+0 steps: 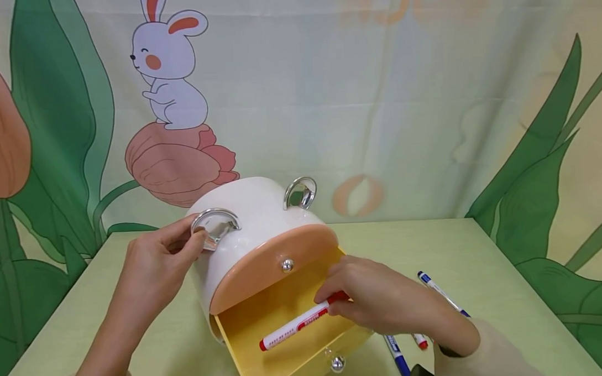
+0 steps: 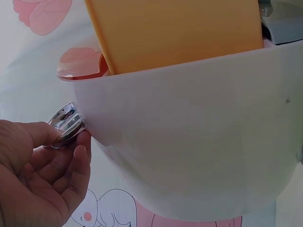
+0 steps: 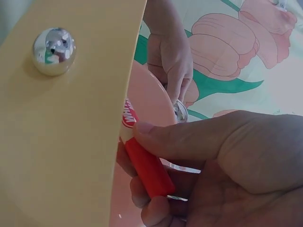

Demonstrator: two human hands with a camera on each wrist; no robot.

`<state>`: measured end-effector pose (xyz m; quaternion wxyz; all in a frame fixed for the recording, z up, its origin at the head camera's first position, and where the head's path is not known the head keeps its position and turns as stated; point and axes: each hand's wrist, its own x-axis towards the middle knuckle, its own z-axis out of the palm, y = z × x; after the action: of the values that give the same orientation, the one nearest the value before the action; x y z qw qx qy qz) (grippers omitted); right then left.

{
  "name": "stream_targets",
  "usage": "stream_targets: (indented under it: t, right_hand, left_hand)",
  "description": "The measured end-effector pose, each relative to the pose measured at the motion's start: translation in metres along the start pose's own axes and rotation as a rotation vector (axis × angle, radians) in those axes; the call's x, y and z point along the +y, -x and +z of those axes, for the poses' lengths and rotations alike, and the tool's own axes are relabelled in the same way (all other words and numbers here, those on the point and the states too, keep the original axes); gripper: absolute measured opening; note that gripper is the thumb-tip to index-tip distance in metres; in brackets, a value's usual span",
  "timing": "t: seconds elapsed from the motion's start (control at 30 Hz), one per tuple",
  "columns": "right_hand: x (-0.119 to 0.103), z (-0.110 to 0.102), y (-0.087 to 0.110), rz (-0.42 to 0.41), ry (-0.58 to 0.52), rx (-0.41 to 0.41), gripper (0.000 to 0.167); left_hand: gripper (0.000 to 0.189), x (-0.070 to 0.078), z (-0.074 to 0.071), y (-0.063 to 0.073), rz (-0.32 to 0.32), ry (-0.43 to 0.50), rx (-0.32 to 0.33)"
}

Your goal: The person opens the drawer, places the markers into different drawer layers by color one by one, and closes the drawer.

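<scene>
A white rounded storage box [image 1: 254, 209] with two silver ear-like rings stands on the table, tilted toward me. Its lower yellow drawer [image 1: 266, 322] is pulled out, while the orange upper front [image 1: 279, 266] is closed. My left hand [image 1: 166, 253] pinches the left silver ring [image 2: 68, 124] between thumb and fingers. Over the open drawer, my right hand [image 1: 364, 291] holds a red whiteboard marker [image 1: 298, 325] by its red cap end [image 3: 150, 168]. The marker's other end points left, above the drawer floor.
Right of the box lie a blue marker [image 1: 399, 359], another blue marker [image 1: 441, 291] and a red one [image 1: 421, 341], partly hidden by my right arm. The right silver ring [image 1: 300, 192] stands up on the box. A printed curtain [image 1: 377, 97] hangs behind the table [image 1: 407, 237].
</scene>
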<state>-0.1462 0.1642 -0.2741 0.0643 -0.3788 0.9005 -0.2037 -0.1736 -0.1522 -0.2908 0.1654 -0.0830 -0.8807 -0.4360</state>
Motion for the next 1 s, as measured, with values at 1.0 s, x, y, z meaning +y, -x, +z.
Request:
stream_targets:
  t: [1.0]
  right_hand:
    - [0.002,0.011,-0.006,0.015,-0.089,-0.087,0.014]
  left_hand:
    - [0.039,-0.001,0.0,0.0,0.001,-0.005,-0.007]
